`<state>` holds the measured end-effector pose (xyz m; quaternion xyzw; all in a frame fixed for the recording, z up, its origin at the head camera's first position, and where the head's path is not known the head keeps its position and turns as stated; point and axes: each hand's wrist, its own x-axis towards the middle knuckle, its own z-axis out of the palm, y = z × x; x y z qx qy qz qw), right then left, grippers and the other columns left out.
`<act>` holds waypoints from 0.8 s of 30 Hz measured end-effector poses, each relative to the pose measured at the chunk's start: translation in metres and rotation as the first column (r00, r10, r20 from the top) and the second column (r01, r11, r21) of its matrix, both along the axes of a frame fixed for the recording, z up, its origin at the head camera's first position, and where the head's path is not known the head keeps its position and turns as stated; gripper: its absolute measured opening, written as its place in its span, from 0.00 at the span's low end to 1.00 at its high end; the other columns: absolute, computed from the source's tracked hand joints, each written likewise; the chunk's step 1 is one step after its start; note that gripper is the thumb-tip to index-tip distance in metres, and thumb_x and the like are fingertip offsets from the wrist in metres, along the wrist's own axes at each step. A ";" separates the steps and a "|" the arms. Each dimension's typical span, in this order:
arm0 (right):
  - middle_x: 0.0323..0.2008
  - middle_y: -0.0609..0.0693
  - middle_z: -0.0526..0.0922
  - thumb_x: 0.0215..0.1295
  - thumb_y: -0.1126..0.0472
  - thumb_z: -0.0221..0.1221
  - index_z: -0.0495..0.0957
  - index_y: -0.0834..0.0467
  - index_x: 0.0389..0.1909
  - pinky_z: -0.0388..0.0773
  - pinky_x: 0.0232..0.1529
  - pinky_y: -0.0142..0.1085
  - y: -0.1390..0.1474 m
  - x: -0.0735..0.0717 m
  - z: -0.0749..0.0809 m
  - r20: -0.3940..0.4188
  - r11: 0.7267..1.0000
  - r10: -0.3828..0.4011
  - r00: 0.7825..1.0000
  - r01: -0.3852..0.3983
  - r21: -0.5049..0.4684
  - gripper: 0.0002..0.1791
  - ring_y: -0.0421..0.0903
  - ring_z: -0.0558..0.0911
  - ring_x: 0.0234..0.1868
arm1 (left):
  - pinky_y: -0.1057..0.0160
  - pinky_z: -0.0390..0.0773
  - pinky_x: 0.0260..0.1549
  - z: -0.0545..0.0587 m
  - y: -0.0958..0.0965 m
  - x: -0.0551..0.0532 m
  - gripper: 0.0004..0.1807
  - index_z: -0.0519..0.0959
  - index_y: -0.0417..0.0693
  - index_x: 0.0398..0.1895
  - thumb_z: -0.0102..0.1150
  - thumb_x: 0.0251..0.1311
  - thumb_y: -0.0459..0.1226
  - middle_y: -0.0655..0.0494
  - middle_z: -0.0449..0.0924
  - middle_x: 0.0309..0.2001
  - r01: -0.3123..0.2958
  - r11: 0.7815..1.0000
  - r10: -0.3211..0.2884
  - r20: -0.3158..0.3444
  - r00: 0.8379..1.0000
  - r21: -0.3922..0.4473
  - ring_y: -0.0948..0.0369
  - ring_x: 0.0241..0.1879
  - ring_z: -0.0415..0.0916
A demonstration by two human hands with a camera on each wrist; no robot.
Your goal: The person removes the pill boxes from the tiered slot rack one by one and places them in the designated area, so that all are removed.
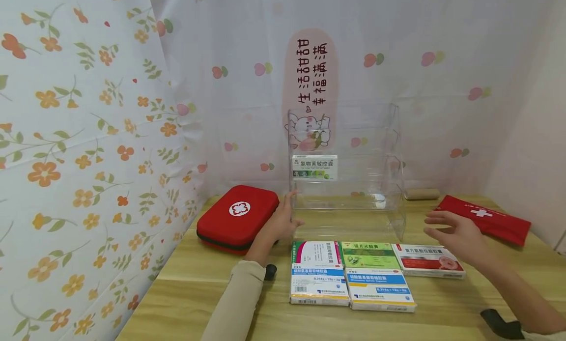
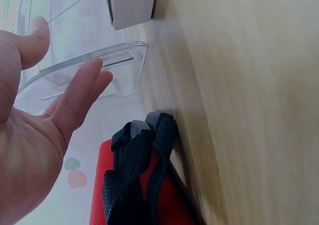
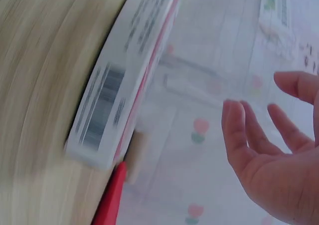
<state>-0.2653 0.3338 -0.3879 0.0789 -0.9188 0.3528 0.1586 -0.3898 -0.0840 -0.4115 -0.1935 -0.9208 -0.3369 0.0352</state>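
Note:
A clear stepped display rack (image 1: 345, 209) stands on the wooden table. My left hand (image 1: 283, 220) is at its left side, thumb and fingers spread; in the left wrist view the fingertips (image 2: 87, 75) overlap the rack's side edge. My right hand (image 1: 455, 233) hovers at the rack's right, fingers loosely bent around nothing, above a red-and-white medicine box (image 1: 429, 260). One white-and-green medicine box (image 1: 315, 168) stands at the left of a middle tier. In front lie a pink-edged box (image 1: 316, 253), a green-yellow box (image 1: 370, 255) and two blue-and-white boxes (image 1: 319, 284).
A red hard first-aid case (image 1: 239, 213) lies to the left, its black strap (image 2: 144, 160) facing the left hand. At the right rests a flat red pouch (image 1: 486, 220) with a white cross. Behind it, a tan roll (image 1: 422, 194) lies near the patterned curtain (image 1: 247, 85).

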 end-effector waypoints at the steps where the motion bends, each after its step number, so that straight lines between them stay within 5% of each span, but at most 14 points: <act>1: 0.53 0.73 0.78 0.68 0.57 0.63 0.70 0.68 0.62 0.81 0.30 0.29 -0.005 -0.001 0.001 -0.016 1.000 -0.008 1.000 0.007 -0.009 0.27 0.71 0.81 0.47 | 0.44 0.73 0.59 0.000 -0.001 0.000 0.50 0.41 0.63 0.76 0.66 0.63 0.38 0.38 0.61 0.68 -0.001 1.000 0.001 -0.004 1.000 0.002 0.45 0.59 0.70; 6: 0.54 0.72 0.78 0.68 0.58 0.62 0.70 0.66 0.63 0.81 0.30 0.29 -0.025 -0.006 0.002 -0.052 0.998 -0.036 0.998 0.033 -0.062 0.27 0.72 0.80 0.47 | 0.46 0.74 0.58 -0.002 -0.002 -0.002 0.50 0.41 0.64 0.76 0.66 0.62 0.36 0.40 0.60 0.69 0.008 1.000 -0.008 -0.010 1.000 0.019 0.48 0.55 0.71; 16: 0.57 0.73 0.75 0.70 0.56 0.60 0.66 0.66 0.67 0.83 0.32 0.33 -0.055 -0.018 0.014 0.004 0.988 -0.007 1.000 0.007 -0.156 0.30 0.71 0.80 0.51 | 0.49 0.79 0.53 -0.001 0.000 -0.001 0.50 0.41 0.64 0.76 0.67 0.62 0.37 0.40 0.63 0.67 -0.009 1.000 0.009 -0.002 1.000 0.004 0.51 0.48 0.73; 24: 0.57 0.71 0.76 0.70 0.58 0.61 0.68 0.64 0.67 0.83 0.36 0.32 -0.083 -0.024 0.023 0.001 0.977 0.060 0.998 -0.058 -0.207 0.29 0.68 0.80 0.52 | 0.45 0.75 0.57 -0.001 0.001 0.000 0.50 0.41 0.64 0.76 0.66 0.62 0.36 0.38 0.61 0.69 -0.015 1.000 0.015 0.009 1.000 0.007 0.46 0.60 0.71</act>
